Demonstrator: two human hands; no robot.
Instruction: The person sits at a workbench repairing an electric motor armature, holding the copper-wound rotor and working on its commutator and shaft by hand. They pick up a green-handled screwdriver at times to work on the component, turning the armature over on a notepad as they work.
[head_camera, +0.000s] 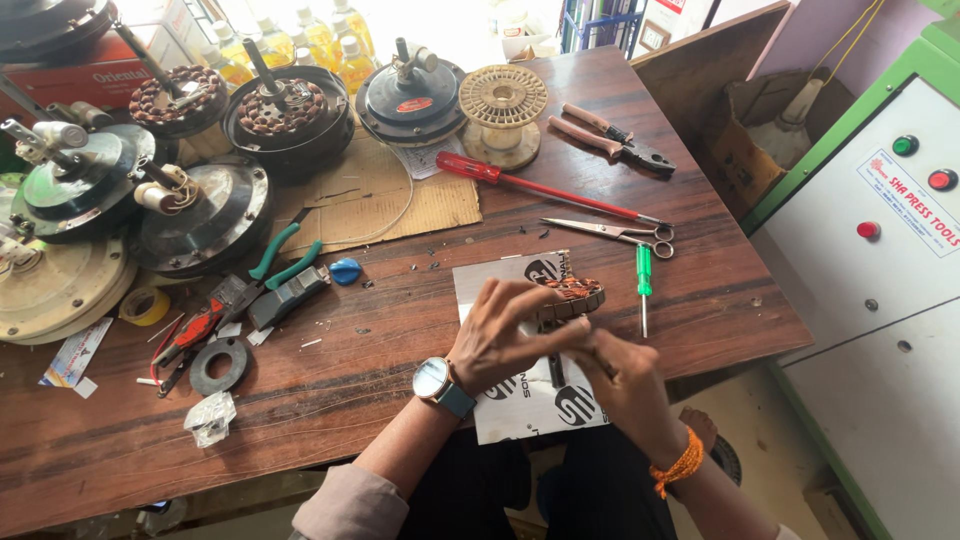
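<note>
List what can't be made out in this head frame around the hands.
- Stator, head view: the left hand covers most of it; only its far edge of copper windings shows.
- Right hand: whatever the fingertips pinch is too small and blurred to tell.
- White sheet: hands hide its middle.
- Motor housings: cut off by the left edge.

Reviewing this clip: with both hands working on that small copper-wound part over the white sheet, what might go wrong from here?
1. The wound part is held above the table by the left hand while the right hand works at it; a slip might drop it or damage its copper windings.
2. The scissors and the green screwdriver lie close beside the hands; a quick reach might knock them or catch a point.
</note>
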